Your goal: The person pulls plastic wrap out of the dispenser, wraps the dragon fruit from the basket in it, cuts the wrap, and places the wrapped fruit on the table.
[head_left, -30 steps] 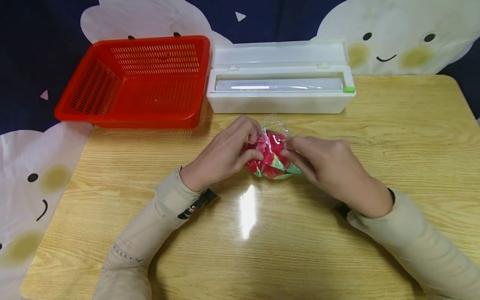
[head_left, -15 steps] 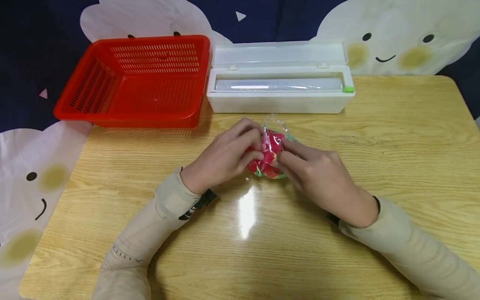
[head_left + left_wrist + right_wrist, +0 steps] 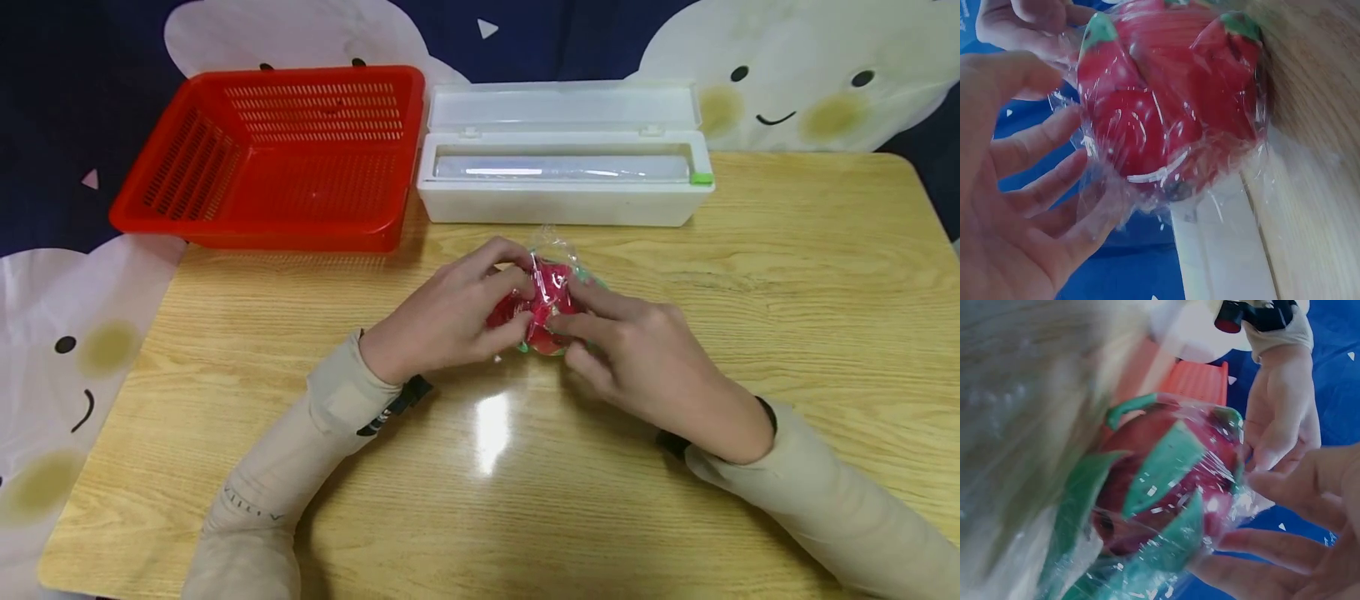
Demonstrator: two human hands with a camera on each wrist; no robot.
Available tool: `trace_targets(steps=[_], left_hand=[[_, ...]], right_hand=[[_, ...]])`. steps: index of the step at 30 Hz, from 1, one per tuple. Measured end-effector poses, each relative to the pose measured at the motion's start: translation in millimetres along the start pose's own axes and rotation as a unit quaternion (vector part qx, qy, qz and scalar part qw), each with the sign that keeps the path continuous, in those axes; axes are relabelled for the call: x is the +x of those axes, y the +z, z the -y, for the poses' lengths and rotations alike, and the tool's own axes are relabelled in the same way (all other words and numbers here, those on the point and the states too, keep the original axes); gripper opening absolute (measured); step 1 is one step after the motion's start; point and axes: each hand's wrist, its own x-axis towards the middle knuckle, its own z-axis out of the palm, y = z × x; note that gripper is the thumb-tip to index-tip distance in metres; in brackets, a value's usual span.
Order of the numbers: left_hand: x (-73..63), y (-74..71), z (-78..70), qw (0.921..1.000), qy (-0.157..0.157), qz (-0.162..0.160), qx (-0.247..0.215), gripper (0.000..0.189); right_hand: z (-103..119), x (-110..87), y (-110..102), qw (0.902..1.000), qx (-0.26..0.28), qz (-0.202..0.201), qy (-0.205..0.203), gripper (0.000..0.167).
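Note:
A red dragon fruit (image 3: 551,287) with green scales sits between both hands, wrapped in clear cling film (image 3: 557,243) that stands up loosely behind it. My left hand (image 3: 465,304) holds its left side with bent, spread fingers; the left wrist view shows crinkled film (image 3: 1107,212) against the fingertips. On the other side, my right hand (image 3: 645,350) holds the fruit, its fingertips at the front and right. From the right wrist, green scales (image 3: 1166,465) show under the shiny film. The fruit's underside is hidden.
A white cling film box (image 3: 562,204) stands behind the hands, its lid up and a film roll (image 3: 562,167) inside. To its left is a red plastic basket (image 3: 300,196). The wooden table (image 3: 480,517) reaches a cloud-patterned cloth (image 3: 780,75) at the back.
My right hand has moved left and slightly towards the table's front, from the fruit's right edge onto its front. The left hand stays on the left side, its fingers spreading more.

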Motion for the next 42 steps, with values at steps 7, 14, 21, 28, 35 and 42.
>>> trace_targets(steps=[7,14,21,28,35,42], left_hand=[[1.5,8.5,-5.1,0.9981,0.012,-0.023,0.055,0.051],[1.0,11.0,-4.8,0.9972,0.020,-0.032,0.065,0.040],[1.2,10.9,-5.2,0.9980,0.014,-0.034,0.052,0.037],[1.2,10.8,-4.6,0.9972,0.025,-0.039,0.058,0.034],[2.2,9.1,-5.4,0.9975,0.020,-0.030,0.062,0.034],[1.4,8.9,-6.9,0.9974,-0.004,-0.025,0.067,0.049]], right_hand=[[-1,-1.4,-4,0.9998,-0.002,0.020,0.007,0.025],[-4,-0.5,-4,0.9999,-0.001,0.015,0.002,0.023],[-10,3.8,-4,0.9995,0.026,0.001,0.018,0.027],[-11,3.7,0,0.9999,-0.010,-0.007,-0.012,0.045],[-10,4.1,3,0.9986,-0.041,-0.022,-0.025,0.030],[-11,3.9,5,0.9978,-0.056,-0.020,-0.030,0.025]])
